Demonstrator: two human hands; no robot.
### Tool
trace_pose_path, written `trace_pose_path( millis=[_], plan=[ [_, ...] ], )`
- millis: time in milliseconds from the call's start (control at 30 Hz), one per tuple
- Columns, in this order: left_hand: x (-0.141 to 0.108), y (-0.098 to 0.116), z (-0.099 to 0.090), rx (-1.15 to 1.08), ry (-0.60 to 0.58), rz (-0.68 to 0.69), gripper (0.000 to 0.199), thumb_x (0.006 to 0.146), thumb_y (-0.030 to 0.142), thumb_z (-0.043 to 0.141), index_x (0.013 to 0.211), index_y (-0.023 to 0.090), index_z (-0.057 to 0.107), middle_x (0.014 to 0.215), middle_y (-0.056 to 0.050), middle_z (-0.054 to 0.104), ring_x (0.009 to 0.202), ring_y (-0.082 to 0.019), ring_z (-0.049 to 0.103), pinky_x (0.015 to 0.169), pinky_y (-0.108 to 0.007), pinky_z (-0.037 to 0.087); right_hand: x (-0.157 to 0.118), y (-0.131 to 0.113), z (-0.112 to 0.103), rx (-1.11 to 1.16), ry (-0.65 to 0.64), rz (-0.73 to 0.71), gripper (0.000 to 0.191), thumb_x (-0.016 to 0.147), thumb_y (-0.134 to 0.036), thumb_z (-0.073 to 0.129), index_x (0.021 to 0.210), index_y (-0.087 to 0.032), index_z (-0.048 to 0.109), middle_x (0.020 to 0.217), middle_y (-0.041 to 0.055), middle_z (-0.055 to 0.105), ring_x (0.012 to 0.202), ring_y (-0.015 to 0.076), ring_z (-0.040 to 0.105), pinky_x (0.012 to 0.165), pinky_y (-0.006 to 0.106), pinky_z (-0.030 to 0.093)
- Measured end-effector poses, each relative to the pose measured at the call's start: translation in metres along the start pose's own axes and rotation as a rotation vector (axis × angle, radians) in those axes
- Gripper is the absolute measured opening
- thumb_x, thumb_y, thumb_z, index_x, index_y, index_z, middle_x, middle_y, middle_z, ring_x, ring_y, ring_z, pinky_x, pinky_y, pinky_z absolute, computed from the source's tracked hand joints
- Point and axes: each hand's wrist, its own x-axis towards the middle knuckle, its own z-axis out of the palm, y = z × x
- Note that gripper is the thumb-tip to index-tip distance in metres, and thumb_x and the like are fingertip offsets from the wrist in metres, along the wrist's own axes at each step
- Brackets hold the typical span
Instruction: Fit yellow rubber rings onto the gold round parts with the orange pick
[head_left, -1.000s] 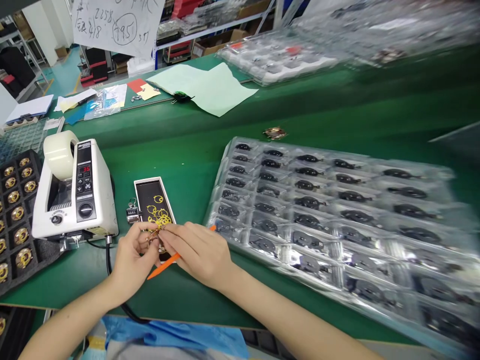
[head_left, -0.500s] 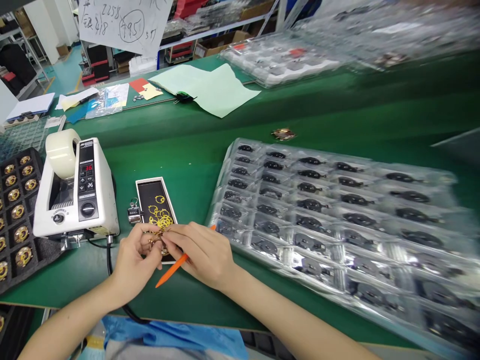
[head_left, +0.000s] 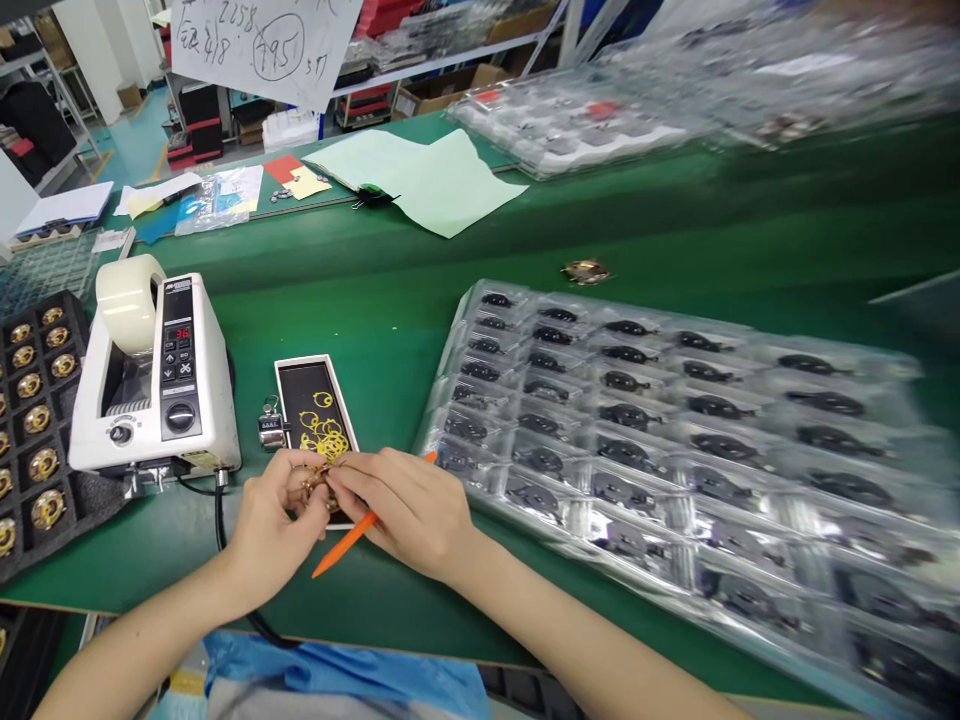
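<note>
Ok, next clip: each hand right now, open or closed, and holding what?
Left hand: closed, cupped around small gold metal pieces.
Right hand: closed, fingertips at those pieces, gripping an orange pointed tool.

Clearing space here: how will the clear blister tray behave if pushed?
The clear blister tray looks thin-walled, so probably light and flexible. On the smooth green mat it would likely slide easily. The black parts sit in separate pockets, so probably stay put.
</note>
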Motion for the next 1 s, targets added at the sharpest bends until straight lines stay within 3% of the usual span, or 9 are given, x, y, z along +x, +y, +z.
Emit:
trace_pose_path(
  millis=[233,467,1000],
  plan=[
    [0.001,0.002,0.002,-0.049,0.012,-0.03,0.019,0.078,0.028,0.061,0.093,0.019,0.053,0.057,0.006,0.056,0.044,-0.009,0.052,0.048,-0.019,0.042,0.001,0.002,-0.004,0.014,-0.026,-0.024,0.013,0.092,-0.012,0.048,0.09,-0.014,0.06,0.076,0.008,0.071,0.06,0.0138,0.057,0.054,0.025,0.046],
    [-0.001,0.002,0.001,0.011,0.03,0.045,0.016,0.08,0.027,0.059,0.092,0.019,0.055,0.057,0.005,0.055,0.049,-0.01,0.053,0.05,-0.021,0.042,0.0,0.002,-0.006,0.019,-0.043,-0.016,0.019,0.093,-0.012,0.047,0.085,-0.015,0.063,0.079,0.0079,0.071,0.062,0.0133,0.055,0.055,0.025,0.045],
    [-0.003,0.0,0.0,0.057,0.035,0.071,0.016,0.082,0.024,0.057,0.096,0.019,0.056,0.069,-0.001,0.068,0.058,-0.012,0.06,0.057,-0.023,0.048,-0.004,-0.008,-0.001,-0.019,0.024,0.059,0.01,0.089,-0.011,0.052,0.09,-0.014,0.061,0.077,0.0089,0.07,0.06,0.015,0.058,0.054,0.027,0.045]
  ],
)
